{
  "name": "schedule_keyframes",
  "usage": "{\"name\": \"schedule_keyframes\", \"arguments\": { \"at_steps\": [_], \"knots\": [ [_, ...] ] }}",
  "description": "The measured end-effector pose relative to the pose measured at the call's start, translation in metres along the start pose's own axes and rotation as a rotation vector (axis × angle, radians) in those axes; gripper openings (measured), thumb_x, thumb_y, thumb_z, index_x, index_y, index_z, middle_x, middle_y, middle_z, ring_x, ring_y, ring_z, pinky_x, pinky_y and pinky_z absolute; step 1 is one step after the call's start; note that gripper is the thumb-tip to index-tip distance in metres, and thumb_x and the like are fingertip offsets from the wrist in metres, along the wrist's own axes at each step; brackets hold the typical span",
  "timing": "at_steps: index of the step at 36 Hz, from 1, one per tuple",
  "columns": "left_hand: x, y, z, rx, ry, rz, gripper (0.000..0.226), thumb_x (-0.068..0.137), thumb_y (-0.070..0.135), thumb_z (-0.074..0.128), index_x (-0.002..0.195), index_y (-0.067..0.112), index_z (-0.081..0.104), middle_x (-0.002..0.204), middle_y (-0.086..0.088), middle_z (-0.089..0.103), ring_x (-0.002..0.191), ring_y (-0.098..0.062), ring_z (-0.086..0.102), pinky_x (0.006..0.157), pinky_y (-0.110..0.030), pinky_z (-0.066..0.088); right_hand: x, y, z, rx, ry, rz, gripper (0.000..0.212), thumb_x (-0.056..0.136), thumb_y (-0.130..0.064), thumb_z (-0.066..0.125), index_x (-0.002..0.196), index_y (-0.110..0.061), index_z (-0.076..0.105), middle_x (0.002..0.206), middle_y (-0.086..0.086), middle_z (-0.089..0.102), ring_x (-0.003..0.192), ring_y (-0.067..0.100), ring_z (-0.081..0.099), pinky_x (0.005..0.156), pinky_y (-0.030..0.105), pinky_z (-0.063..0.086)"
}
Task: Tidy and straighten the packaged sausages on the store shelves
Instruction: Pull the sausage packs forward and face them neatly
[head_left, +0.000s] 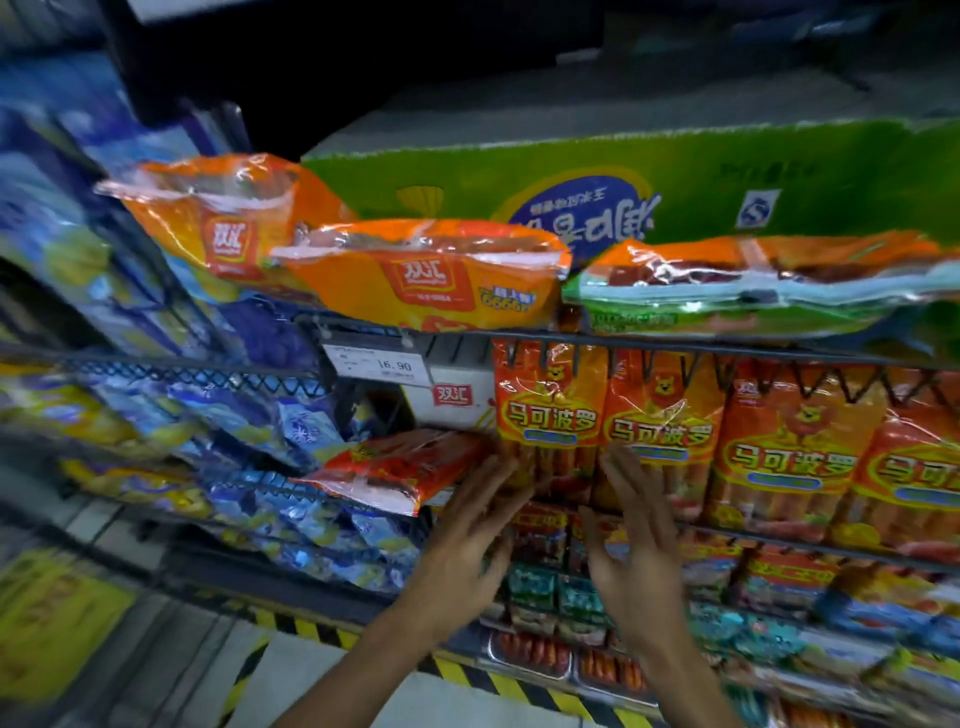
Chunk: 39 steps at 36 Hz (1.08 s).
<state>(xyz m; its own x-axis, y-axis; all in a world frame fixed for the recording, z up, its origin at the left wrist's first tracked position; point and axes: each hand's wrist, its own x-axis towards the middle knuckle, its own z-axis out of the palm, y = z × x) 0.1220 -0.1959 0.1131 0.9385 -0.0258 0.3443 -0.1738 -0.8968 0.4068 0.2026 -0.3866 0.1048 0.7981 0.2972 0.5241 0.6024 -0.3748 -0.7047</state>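
Observation:
Orange sausage packs with yellow lettering stand upright in a row on the middle wire shelf (779, 543). My left hand (470, 540) reaches up with straight, spread fingers, its tips at the lower left edge of the leftmost upright pack (550, 410). My right hand (636, 530) is raised with straight fingers, fingertips at the bottom of the second upright pack (662, 415). Neither hand grips anything. A red sausage pack (400, 467) lies flat and askew just left of my left hand. On the top shelf lie two orange bags (426, 275) and a green-edged sausage pack (748, 291).
A green carton (519, 176) sits behind the top-shelf bags. A price tag reading 16.90 (379, 361) hangs on the top shelf rail. Blue and yellow packets (234, 415) fill the racks to the left. Lower shelves hold more packs. Yellow-black hazard tape (467, 670) runs along the floor.

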Motion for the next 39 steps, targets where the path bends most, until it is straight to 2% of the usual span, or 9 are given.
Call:
{"name": "schedule_keyframes", "arguments": {
  "at_steps": [4,7,10,16,20,25,31,34,39],
  "knots": [
    [-0.032,-0.02,-0.025,-0.073,-0.032,-0.254,0.051,0.103,0.025,0.053,0.149,0.043,0.041,0.156,0.024,0.036,0.143,0.005,0.032,0.114,-0.015,0.031,-0.003,-0.018,0.011,0.09,-0.142,0.011,0.072,0.097,-0.026,0.062,0.154,-0.049,0.024,0.157,-0.034,0.021,0.147,-0.007,0.019,0.12,0.02,0.025],
    [-0.051,-0.034,-0.039,-0.059,0.017,-0.508,0.039,0.102,0.027,0.057,0.139,0.039,0.052,0.134,0.009,0.058,0.125,-0.01,0.051,0.097,-0.017,0.039,-0.003,-0.029,0.02,0.068,-0.245,-0.025,0.068,0.099,-0.038,0.059,0.154,-0.05,0.021,0.151,-0.038,0.022,0.141,-0.018,0.018,0.114,0.005,0.017],
    [-0.06,-0.052,-0.05,-0.067,0.117,-0.638,0.031,0.098,0.02,0.063,0.129,0.017,0.064,0.126,0.012,0.054,0.122,-0.017,0.054,0.095,-0.016,0.037,-0.001,-0.041,0.034,0.054,-0.351,-0.013,0.066,0.097,-0.049,0.052,0.153,-0.054,0.017,0.148,-0.04,0.02,0.136,-0.025,0.013,0.108,-0.001,0.016],
    [-0.06,-0.086,-0.072,-0.184,0.197,-0.823,0.025,0.095,0.029,0.067,0.118,0.024,0.061,0.122,-0.002,0.061,0.116,-0.025,0.058,0.098,-0.047,0.05,0.007,-0.07,0.067,0.069,-0.378,0.006,0.075,0.095,-0.041,0.064,0.153,-0.053,0.017,0.149,-0.03,0.027,0.139,-0.017,0.018,0.111,0.005,0.019],
    [-0.054,-0.092,-0.092,-0.336,0.326,-0.675,0.049,0.09,0.017,0.073,0.124,0.047,0.054,0.123,0.007,0.064,0.113,-0.022,0.062,0.093,-0.047,0.054,0.012,-0.087,0.097,0.046,-0.33,0.029,0.087,0.09,-0.026,0.076,0.156,-0.042,0.022,0.156,-0.016,0.032,0.145,0.0,0.027,0.113,0.009,0.021],
    [-0.04,-0.094,-0.099,-0.378,0.259,-0.508,0.05,0.085,0.006,0.078,0.13,0.02,0.063,0.118,0.005,0.064,0.113,-0.017,0.059,0.104,-0.046,0.049,0.019,-0.095,0.119,0.024,-0.201,0.057,0.077,0.077,-0.002,0.073,0.144,-0.032,0.049,0.151,-0.012,0.045,0.14,0.011,0.043,0.109,0.028,0.045],
    [-0.039,-0.091,-0.1,-0.462,0.322,-0.364,0.059,0.081,0.01,0.082,0.127,0.038,0.057,0.125,0.037,0.051,0.117,0.024,0.045,0.1,0.002,0.031,0.02,-0.116,0.111,0.08,-0.078,0.21,0.086,0.071,0.015,0.061,0.13,-0.047,0.059,0.13,-0.019,0.065,0.098,0.015,0.069,0.077,0.011,0.048],
    [-0.039,-0.088,-0.111,-0.533,0.376,-0.275,0.045,0.078,0.028,0.075,0.122,0.029,0.063,0.121,0.045,0.054,0.119,0.023,0.046,0.1,-0.001,0.035,0.014,-0.134,0.096,0.089,-0.013,0.236,0.079,0.078,0.015,0.066,0.13,-0.044,0.061,0.128,-0.018,0.066,0.096,0.008,0.066,0.083,0.02,0.051],
    [-0.038,-0.079,-0.131,-0.713,0.316,-0.173,0.043,0.085,0.056,0.071,0.124,0.041,0.062,0.127,0.011,0.063,0.123,-0.014,0.059,0.104,-0.033,0.049,0.005,-0.176,0.067,0.143,0.102,0.207,0.055,0.083,-0.014,0.08,0.125,-0.04,0.059,0.121,-0.025,0.067,0.114,-0.004,0.061,0.091,0.017,0.051]
  ]
}}
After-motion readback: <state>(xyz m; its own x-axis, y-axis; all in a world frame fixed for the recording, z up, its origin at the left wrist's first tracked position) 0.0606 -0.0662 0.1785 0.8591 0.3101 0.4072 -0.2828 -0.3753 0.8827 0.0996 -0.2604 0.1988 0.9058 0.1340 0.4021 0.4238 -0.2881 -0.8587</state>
